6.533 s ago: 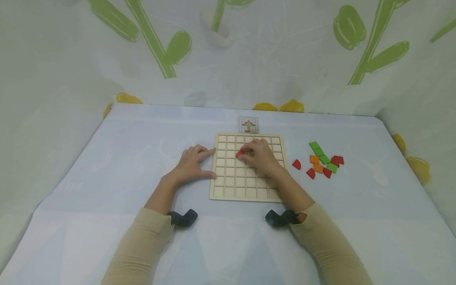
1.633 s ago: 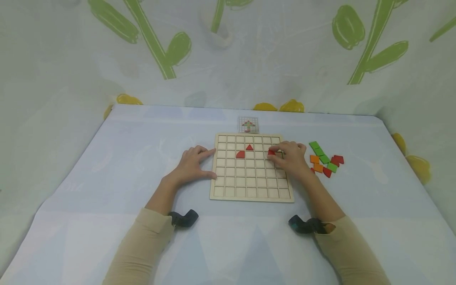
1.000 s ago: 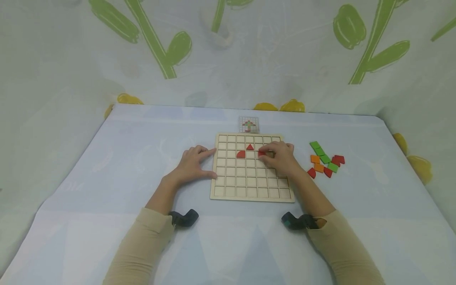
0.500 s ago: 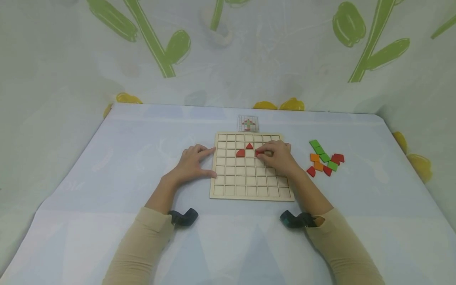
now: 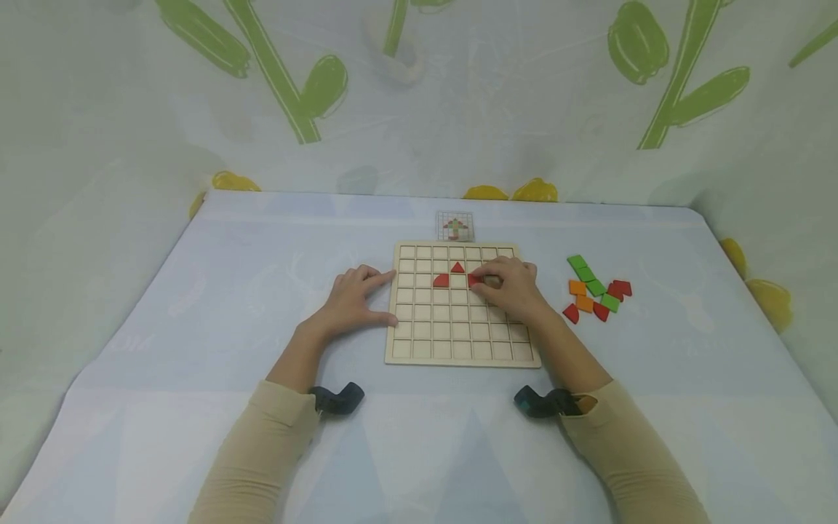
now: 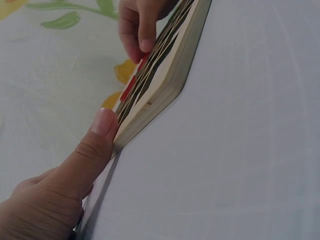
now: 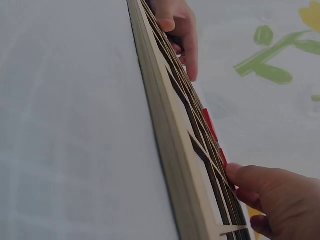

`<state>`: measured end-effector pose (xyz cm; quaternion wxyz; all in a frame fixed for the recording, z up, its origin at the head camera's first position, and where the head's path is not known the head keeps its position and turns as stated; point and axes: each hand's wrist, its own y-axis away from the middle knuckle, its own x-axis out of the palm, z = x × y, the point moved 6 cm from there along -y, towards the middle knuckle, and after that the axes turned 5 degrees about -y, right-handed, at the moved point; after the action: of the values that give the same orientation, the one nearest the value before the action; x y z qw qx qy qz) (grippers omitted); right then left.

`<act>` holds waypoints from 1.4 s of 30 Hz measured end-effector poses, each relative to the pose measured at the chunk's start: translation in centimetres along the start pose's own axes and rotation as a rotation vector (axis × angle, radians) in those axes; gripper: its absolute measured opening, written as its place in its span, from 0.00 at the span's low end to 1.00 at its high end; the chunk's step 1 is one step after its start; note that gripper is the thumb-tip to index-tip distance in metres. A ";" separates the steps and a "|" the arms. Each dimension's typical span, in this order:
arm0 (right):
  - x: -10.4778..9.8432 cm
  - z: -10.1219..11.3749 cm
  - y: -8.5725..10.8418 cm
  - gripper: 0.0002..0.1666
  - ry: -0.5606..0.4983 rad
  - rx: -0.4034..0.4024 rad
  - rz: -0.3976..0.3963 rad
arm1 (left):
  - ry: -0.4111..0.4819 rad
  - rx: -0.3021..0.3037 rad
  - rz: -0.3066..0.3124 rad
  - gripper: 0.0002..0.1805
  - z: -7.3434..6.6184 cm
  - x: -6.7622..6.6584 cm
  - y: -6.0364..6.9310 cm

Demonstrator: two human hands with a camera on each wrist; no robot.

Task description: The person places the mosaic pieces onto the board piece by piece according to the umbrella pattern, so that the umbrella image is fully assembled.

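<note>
A square wooden grid board (image 5: 452, 332) lies flat on the table. My left hand (image 5: 347, 300) is at its left edge, thumb and forefinger spread and touching the rim; the left wrist view shows the thumb (image 6: 102, 122) against the board's side. My right hand (image 5: 513, 289) pinches a red quarter-circle tile (image 5: 473, 280) between thumb and forefinger at a cell in the upper part of the grid. In neighbouring cells sit a red triangle tile (image 5: 457, 268) and another red quarter-circle tile (image 5: 441, 281). My right fingers hide part of the pinched tile and several cells behind.
Right of the board lie loose tiles: green squares (image 5: 585, 274), orange squares (image 5: 577, 288), and red pieces (image 5: 571, 314), some overlapping. A small pattern card (image 5: 455, 226) lies beyond the board's far edge. A patterned cloth wall (image 5: 497, 109) rises behind the table.
My right hand has let go of the first quarter-circle, which now lies in the grid. It has brought another from the right, leftward over the board. My left hand has stayed put.
</note>
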<state>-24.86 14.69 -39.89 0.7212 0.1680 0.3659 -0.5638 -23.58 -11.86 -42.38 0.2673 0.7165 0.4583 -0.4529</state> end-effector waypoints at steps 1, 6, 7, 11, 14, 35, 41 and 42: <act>-0.1 0.0 0.1 0.15 0.004 0.004 0.000 | -0.001 -0.001 0.001 0.50 0.0 0.1 0.0; -0.6 -0.5 0.7 0.17 0.028 0.022 -0.008 | -0.003 -0.005 0.002 0.50 0.1 0.2 -0.1; -0.7 -0.6 0.8 0.18 0.035 0.027 -0.009 | -0.004 -0.005 0.001 0.50 0.1 0.2 -0.1; -1.0 -0.9 1.3 0.19 0.054 0.049 -0.002 | -0.005 -0.004 0.000 0.50 0.1 0.2 0.0; -1.2 -1.0 1.6 0.20 0.071 0.073 -0.003 | -0.004 -0.002 0.000 0.50 0.1 0.3 0.0; -3.8 -2.7 4.4 0.20 0.122 0.113 -0.078 | -0.003 0.004 -0.005 0.50 -0.1 0.2 0.0; -4.6 -3.0 5.3 0.20 0.148 0.091 -0.113 | -0.011 0.011 -0.013 0.50 -0.2 -0.1 0.1; -4.7 -3.1 5.5 0.20 0.146 0.086 -0.115 | -0.011 0.011 -0.013 0.50 -0.2 -0.1 0.1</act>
<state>-21.25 21.64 -39.55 0.6511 0.2181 0.4020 -0.6057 -23.44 -11.74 -42.17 0.2631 0.7125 0.4591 -0.4608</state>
